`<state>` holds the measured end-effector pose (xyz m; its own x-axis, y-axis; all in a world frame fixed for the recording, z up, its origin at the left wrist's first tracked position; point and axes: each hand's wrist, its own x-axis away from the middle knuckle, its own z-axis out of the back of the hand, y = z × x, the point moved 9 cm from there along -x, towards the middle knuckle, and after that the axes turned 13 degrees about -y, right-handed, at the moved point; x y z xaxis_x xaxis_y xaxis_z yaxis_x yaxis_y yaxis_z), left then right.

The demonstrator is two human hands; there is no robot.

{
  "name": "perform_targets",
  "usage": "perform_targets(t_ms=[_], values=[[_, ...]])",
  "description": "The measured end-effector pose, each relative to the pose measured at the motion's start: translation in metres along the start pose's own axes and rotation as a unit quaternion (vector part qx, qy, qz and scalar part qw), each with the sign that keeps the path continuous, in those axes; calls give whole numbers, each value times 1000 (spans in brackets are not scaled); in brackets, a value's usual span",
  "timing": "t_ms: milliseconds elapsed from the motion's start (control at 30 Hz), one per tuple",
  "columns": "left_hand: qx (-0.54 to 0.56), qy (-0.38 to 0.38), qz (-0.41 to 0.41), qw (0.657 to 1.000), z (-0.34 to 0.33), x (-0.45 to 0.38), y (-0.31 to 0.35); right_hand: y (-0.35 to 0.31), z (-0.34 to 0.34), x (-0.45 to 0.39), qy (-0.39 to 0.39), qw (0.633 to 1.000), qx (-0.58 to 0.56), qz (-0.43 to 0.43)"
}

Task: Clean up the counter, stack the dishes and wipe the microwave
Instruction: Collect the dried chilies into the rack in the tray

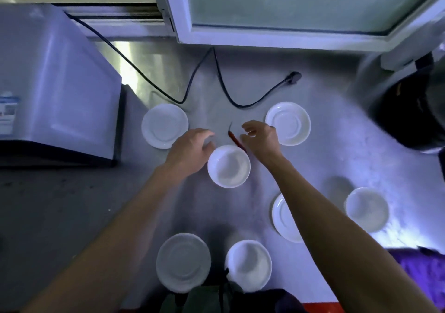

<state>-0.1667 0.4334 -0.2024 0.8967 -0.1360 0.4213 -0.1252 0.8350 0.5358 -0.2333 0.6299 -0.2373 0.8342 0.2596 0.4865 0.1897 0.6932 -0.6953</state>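
Note:
A white bowl [228, 167] sits mid-counter. My left hand [190, 151] hovers at its left rim, fingers loosely curled, holding nothing. My right hand [261, 138] is just right of a thin red chili pepper [234, 139] lying behind the bowl; its fingers are spread and relaxed, holding nothing. White saucers lie at back left [165, 126], back right [289, 123], front left [183, 262] and, partly under my right forearm, at right [283, 218]. Two more bowls stand at front [249, 264] and at right [367, 209]. The silver microwave [57, 91] stands at left.
A black power cord [216, 71] with its plug [293, 76] snakes across the back of the steel counter [325, 163]. A dark appliance [409, 105] stands at far right. A purple cloth [416, 267] lies at the front right corner. A window frame [183, 11] runs behind.

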Motion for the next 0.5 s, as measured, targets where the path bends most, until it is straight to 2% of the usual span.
perform_targets(t_ms=[267, 500], values=[[28, -26, 22, 999, -18, -27, -20, 5, -21, -27, -56, 998, 38, 8], [23, -46, 8, 999, -21, -35, -17, -7, -30, -34, -84, 983, 154, 48]])
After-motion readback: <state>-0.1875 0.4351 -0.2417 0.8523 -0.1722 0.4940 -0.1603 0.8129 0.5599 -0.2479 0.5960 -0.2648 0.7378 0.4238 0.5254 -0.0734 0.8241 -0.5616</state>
